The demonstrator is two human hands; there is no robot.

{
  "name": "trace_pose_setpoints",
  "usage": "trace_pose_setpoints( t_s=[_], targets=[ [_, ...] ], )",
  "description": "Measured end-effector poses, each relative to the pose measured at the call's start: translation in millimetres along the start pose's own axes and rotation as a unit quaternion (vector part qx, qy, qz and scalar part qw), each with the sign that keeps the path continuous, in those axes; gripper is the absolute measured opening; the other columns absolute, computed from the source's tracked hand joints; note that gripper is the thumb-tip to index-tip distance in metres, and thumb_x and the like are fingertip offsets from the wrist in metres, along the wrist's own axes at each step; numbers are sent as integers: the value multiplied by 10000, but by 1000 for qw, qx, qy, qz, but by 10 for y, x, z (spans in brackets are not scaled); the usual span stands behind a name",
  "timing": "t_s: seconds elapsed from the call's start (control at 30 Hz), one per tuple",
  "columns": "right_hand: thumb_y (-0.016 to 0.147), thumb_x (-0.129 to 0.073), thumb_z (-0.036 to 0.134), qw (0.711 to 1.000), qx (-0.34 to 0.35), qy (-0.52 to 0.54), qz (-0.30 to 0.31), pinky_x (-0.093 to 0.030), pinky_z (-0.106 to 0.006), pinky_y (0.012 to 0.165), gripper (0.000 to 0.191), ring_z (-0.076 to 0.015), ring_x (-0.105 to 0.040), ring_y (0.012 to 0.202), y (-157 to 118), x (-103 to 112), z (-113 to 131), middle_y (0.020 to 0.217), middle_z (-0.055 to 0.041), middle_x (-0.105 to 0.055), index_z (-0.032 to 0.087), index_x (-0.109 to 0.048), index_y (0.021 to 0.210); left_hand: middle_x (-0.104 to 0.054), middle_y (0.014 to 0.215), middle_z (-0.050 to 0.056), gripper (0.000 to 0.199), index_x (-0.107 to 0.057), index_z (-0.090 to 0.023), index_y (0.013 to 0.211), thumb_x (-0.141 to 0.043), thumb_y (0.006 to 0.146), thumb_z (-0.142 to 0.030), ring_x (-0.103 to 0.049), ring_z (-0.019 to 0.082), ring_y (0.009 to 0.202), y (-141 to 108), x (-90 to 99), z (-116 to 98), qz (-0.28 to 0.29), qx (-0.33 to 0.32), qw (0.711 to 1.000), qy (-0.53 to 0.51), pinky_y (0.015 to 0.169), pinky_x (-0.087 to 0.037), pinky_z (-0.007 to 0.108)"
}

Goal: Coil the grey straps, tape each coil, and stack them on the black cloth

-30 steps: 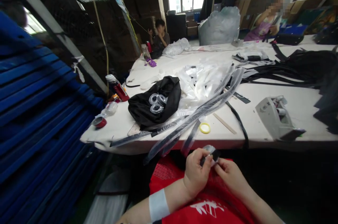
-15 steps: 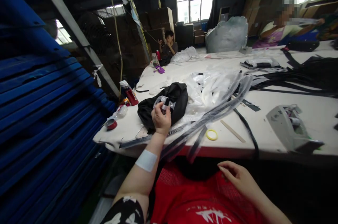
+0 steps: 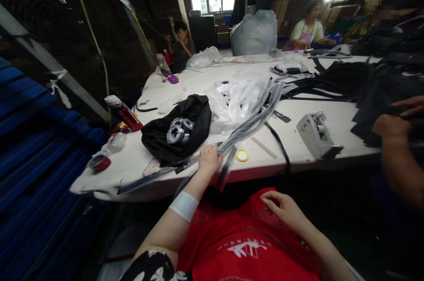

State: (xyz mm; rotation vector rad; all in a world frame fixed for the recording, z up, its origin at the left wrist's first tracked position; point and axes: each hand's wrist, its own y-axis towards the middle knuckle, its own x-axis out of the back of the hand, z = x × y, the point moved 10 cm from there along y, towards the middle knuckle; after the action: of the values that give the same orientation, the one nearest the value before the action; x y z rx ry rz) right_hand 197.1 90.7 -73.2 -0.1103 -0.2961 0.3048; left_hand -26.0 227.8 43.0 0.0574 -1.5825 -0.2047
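Note:
My left hand is closed around the clear plastic strips, near the front edge of the table. Their dark-edged ends hang over that edge below the hand. Just beyond it lies a black cloth bag, its mouth spread, with several rolled-up clear strips inside. My right hand hovers in front of the red apron. Its fingers are loosely bent with the thumb apart, and nothing is seen in it. Right of my left hand lies a yellow tape ring.
A grey tape dispenser and a flat wooden stick are on the white table. To the left stand a red bottle and a red tape roll. A co-worker's hand rests by black fabric at right.
My left hand has left the bag, where a rolled strip now lies, and come down onto the long strips. The view has swung right, bringing a co-worker's arms in.

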Motion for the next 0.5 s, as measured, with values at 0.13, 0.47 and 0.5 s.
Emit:
trace_pose_setpoints(
  t_s=[0.13, 0.47, 0.5],
  targets=[
    [875, -523, 503, 1000, -8, 16, -3, -474, -311, 678, 390, -183, -598, 681, -9, 17, -58, 804, -63, -681, 157, -687, 947, -646, 1029, 113, 220, -641, -154, 1001, -615, 875, -333, -577, 280, 1034, 45, -30, 38, 10, -5, 1000, -2, 914, -419, 384],
    [846, -491, 696, 921, -23, 388, 17, -469, -401, 942, 642, -249, -643, 1001, 190, 315, 535, 1061, -114, -695, 186, -627, 1212, -637, 792, -9, 190, -583, -200, 903, -611, 866, -384, -529, 119, 651, -1163, 614, -1257, 269, -261, 860, -347, 587, -382, 219],
    [861, -475, 677, 913, -15, 408, 4, -488, -394, 900, 616, -236, -652, 942, 165, 441, 597, 1004, -102, -697, 201, -626, 1223, -623, 763, -19, 206, -584, -202, 892, -623, 852, -400, -502, 106, 616, -1381, 603, -1392, 325, -296, 826, -353, 547, -356, 208]
  ],
)
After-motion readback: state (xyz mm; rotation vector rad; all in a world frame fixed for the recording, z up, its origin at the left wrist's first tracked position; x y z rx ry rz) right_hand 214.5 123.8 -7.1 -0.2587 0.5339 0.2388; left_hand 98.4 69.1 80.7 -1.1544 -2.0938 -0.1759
